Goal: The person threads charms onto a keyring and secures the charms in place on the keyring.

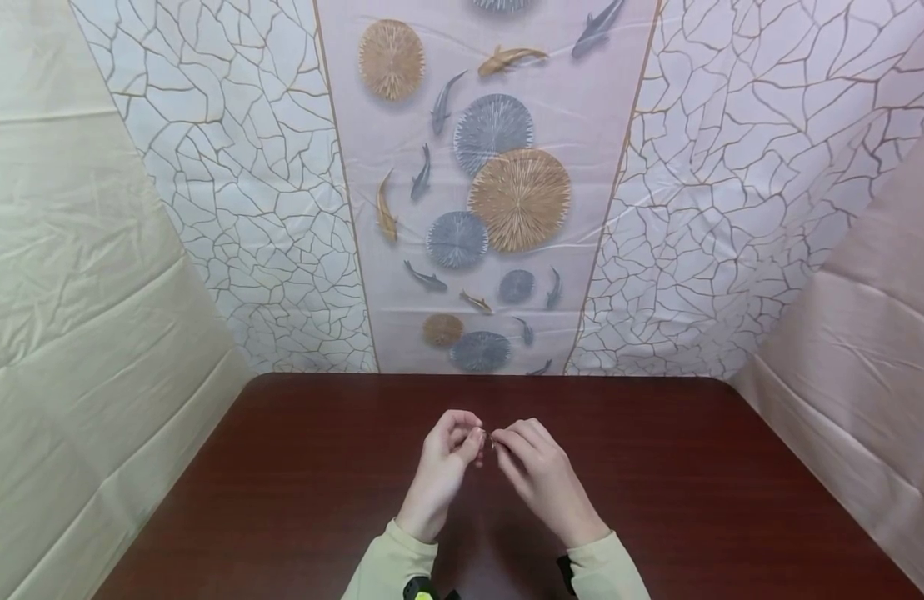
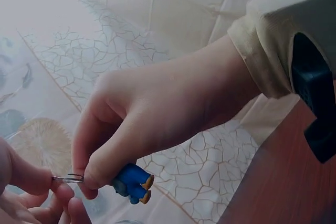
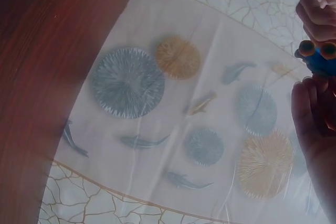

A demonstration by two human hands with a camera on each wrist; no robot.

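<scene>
A blue toy figure (image 2: 134,181) with orange feet shows just under my right thumb in the left wrist view. Thin metal loops, like a split key ring (image 2: 68,179), span the small gap between my fingertips. My left hand (image 1: 447,460) pinches one end of the ring between thumb and finger. At the other end, my right hand (image 1: 542,473) pinches it with thumb and forefinger. In the right wrist view, the figure's round orange feet (image 3: 307,48) face the camera between both hands. How the figure joins the ring is hidden by the right fingers.
A dark red-brown table (image 1: 319,483) lies under both hands. Behind it hangs a patterned cloth (image 1: 462,292) with fish and round motifs. Plain beige cloth (image 1: 94,375) covers the left side, and similar cloth (image 1: 866,350) the right. A black device (image 2: 315,87) sits at the right cuff.
</scene>
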